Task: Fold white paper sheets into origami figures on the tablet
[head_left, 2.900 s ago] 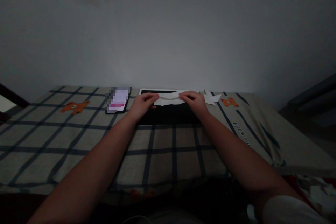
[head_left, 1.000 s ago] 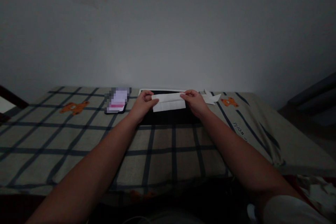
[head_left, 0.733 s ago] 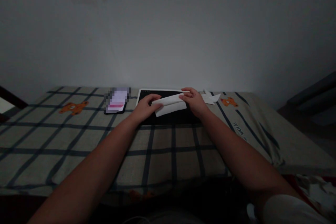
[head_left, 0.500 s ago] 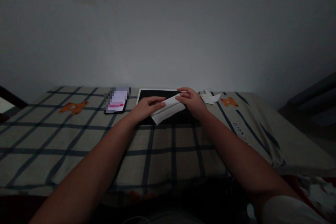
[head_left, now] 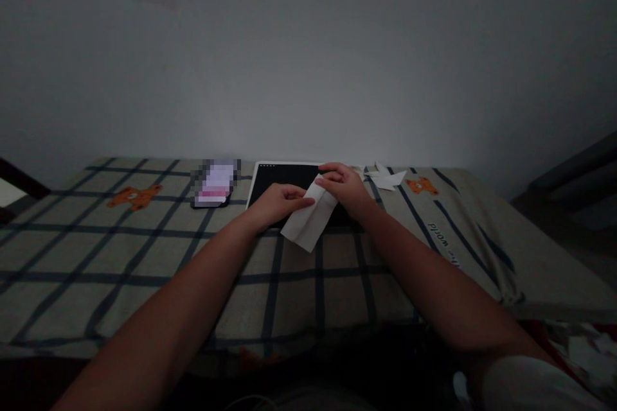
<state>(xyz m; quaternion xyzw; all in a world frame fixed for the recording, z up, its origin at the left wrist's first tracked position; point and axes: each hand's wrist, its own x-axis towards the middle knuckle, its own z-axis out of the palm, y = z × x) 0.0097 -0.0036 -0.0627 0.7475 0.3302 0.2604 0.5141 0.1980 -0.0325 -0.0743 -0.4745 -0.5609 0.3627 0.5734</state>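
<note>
A folded strip of white paper (head_left: 308, 223) slants between my two hands, with a crease running along its length. My left hand (head_left: 282, 202) pinches its left edge, thumb on top. At the upper end, my right hand (head_left: 344, 186) grips the paper between thumb and fingers. Beneath lies a black board with a white rim (head_left: 270, 181), partly covered by the hands and paper. To the right of my right hand rests a folded white paper piece with pointed ends (head_left: 385, 178).
A phone with its screen lit (head_left: 214, 183) lies left of the board, partly pixelated. The checked tablecloth (head_left: 159, 250) has orange bear prints and lettering. Behind the table rises a plain wall (head_left: 308, 64). Dark bars (head_left: 573, 173) stand at the far right.
The paper strip has turned steeper, its lower end swinging down toward me, past the board's near edge. My left hand has shifted slightly right and nearer to me.
</note>
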